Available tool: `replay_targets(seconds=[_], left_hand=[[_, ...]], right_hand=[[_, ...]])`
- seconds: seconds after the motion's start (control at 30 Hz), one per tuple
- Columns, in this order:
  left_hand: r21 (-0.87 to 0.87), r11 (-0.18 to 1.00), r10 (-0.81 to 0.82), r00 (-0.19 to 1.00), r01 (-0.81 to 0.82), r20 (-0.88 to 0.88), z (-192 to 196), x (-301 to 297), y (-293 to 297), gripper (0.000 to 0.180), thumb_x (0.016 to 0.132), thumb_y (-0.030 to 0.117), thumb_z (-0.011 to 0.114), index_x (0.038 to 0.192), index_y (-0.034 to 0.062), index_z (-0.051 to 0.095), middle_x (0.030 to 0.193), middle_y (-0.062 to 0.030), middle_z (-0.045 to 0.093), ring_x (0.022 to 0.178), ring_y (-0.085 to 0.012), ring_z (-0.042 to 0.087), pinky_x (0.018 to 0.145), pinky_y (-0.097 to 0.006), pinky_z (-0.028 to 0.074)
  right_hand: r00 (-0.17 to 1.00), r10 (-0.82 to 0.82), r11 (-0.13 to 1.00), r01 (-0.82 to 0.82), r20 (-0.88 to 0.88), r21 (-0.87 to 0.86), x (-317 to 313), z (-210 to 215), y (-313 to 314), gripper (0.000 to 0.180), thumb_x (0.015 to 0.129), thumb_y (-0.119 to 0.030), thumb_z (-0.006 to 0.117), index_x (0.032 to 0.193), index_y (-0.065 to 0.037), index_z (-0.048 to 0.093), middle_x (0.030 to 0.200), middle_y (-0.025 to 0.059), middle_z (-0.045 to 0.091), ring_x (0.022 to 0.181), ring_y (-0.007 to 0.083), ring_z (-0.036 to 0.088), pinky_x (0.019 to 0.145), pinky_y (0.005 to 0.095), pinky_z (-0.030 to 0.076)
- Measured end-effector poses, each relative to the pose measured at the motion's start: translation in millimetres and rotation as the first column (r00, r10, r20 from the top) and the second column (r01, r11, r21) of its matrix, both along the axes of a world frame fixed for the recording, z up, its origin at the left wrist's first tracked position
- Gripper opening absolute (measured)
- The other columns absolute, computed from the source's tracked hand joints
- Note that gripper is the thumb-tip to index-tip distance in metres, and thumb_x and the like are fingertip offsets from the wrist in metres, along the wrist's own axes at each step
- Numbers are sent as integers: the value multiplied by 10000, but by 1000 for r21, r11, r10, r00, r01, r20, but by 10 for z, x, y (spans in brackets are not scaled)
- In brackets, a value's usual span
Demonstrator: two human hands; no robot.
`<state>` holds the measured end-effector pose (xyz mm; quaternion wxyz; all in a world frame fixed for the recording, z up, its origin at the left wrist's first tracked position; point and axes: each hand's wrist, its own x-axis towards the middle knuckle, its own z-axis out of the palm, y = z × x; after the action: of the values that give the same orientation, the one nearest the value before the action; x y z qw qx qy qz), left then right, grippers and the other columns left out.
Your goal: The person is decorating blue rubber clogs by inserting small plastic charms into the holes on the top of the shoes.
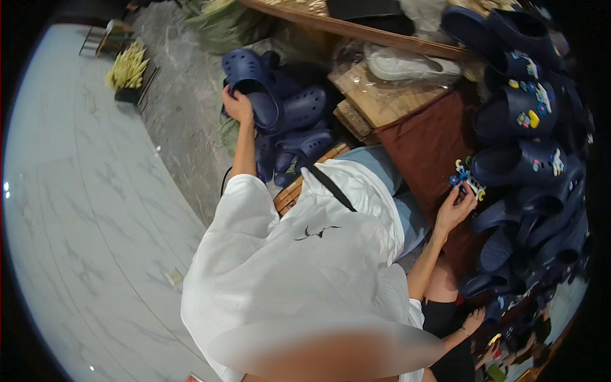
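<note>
A: Left hand [237,105]?
B: Far left, arm stretched out. Fingers curled over the edge of a navy clog [251,83] — grasping it at the top of a heap of navy clogs [296,127] on the grey stone floor [172,127].

A: Right hand [453,211]?
B: Right of centre, over the dark red cloth [423,149]. Fingertips pinched on a small cluster of coloured shoe charms [466,180] — blue, white, yellow. Charms right at the fingertips, just beside the nearest shoe of the right-hand pile.

A: Right-hand pile?
B: Stack of navy clogs with charms [528,121], running from far right down to near right. Some fitted with coloured charms on the uppers. Lower ones too dark to tell apart.

A: Between the two piles?
B: Wooden boards [388,102], a clear plastic bag holding a white shoe [407,63] on top. Wooden plank edge [356,28] across the far side.

A: Rest of the scene?
B: Pale marble floor [83,210] filling the left. Small tray of yellow pieces [129,67] at far left. White shirt [299,254] and black strap [331,188] in the centre, near. A second person's hand [472,320] at near right, low, next to the dark clogs — open or shut, cannot tell.
</note>
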<state>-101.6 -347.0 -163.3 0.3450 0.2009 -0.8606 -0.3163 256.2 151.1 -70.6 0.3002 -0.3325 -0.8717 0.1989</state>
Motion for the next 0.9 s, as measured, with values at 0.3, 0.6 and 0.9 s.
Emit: replay_targets(seconds=[0.3, 0.6, 0.9], left_hand=[[2, 998, -55, 914, 60, 403, -707, 6, -473, 642, 737, 209, 693, 1320, 3, 521, 1296, -244, 588, 1188, -434, 576, 1048, -461, 440], [73, 996, -84, 911, 59, 404, -577, -81, -294, 707, 796, 255, 684, 1391, -35, 435, 1311, -284, 574, 1197, -434, 569, 1036, -467, 439], [-61, 979, -202, 976, 197, -85, 546, 248, 856, 496, 876, 113, 598, 1348, -10, 513, 1283, -210, 527, 1135, -361, 553, 927, -414, 497]], right_hand=[[998, -41, 989, 32, -54, -146, -57, 153, -172, 243, 902, -71, 634, 1145, -52, 638, 1135, 174, 546, 1114, 353, 541, 977, 426, 436], [992, -93, 986, 79, -91, -145, -71, 171, -88, 238, 906, -57, 632, 1142, -37, 624, 1144, 168, 545, 1112, 349, 556, 917, 404, 473], [945, -237, 929, 153, -225, -336, -136, 409, 90, 387, 891, -41, 645, 1255, 10, 527, 1251, 183, 487, 1129, 349, 526, 958, 424, 459]])
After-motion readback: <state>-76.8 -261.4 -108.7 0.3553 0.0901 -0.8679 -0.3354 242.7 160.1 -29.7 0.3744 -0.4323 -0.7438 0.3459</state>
